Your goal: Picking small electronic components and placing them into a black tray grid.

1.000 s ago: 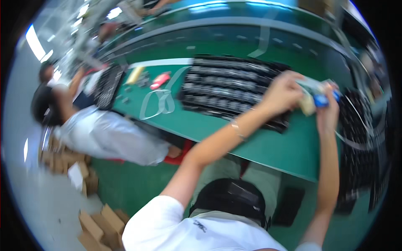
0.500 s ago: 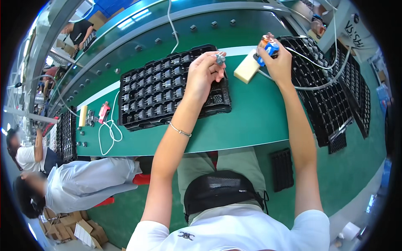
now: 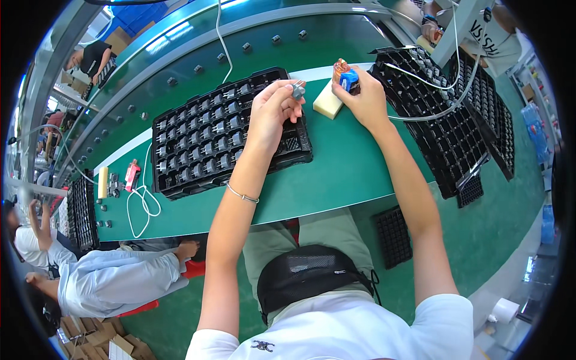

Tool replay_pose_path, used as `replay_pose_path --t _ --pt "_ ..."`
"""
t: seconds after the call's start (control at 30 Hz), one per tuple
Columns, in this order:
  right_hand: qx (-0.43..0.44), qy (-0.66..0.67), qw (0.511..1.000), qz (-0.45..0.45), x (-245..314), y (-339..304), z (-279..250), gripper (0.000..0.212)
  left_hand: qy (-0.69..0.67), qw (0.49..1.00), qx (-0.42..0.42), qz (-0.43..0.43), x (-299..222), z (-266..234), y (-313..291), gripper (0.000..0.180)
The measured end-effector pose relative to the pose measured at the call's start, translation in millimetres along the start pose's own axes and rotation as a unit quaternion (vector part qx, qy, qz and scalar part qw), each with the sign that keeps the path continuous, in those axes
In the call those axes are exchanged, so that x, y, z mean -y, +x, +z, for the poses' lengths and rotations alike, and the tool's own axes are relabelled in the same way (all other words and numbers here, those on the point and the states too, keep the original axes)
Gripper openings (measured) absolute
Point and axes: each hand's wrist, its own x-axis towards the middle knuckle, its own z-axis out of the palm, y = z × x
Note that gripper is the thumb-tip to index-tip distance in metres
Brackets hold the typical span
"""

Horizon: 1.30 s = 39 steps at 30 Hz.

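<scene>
Pointing its pins up at top middle, a small grey plastic plug (image 3: 297, 92) is pinched by the left hand (image 3: 270, 111); apart to its right, a blue-and-orange block (image 3: 348, 79) is gripped by the right hand (image 3: 366, 100).

A: Left hand (image 3: 269, 113), any shift?

B: Yes. One second ago: close beside the right hand (image 3: 368, 99), pale yellow block (image 3: 326, 105) at its fingertips. Now: well apart from the right, black tray (image 3: 305, 157) beneath the grip. Small grey part (image 3: 298, 92) pinched at fingertips, distinct now; earlier all blurred there.

A: And the right?

B: Slight. Half a second back, block just left of the grip. Now thumb and blue piece (image 3: 349, 80) overlap its far end in view. Contact: cannot tell.
</scene>
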Motion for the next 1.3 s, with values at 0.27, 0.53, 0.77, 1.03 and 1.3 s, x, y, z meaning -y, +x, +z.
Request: replay_pose_path --t 0.27,0.53,0.77,1.03,1.3 --pt "0.000 0.001 1.000 -0.007 -1 1 -6 0.032 -0.004 1.000 0.005 0.000 2 4 2 0.030" --pt "0.006 0.012 1.000 0.003 5 6 -5 0.034 0.003 1.000 0.003 0.007 -5 3 3 0.031" --pt "0.119 -0.047 0.990 0.063 10 33 -1 0.036 0.003 0.999 -0.025 0.020 6 4 -2 0.020" --pt "0.096 -0.004 0.995 0.025 -46 120 70 0.040 -0.040 0.999 -0.018 0.030 12 -1 2 0.019" --pt "0.104 -0.131 0.986 -0.010 -46 141 104 0.059 -0.056 0.997 -0.014 0.045 7 1 5 0.018"
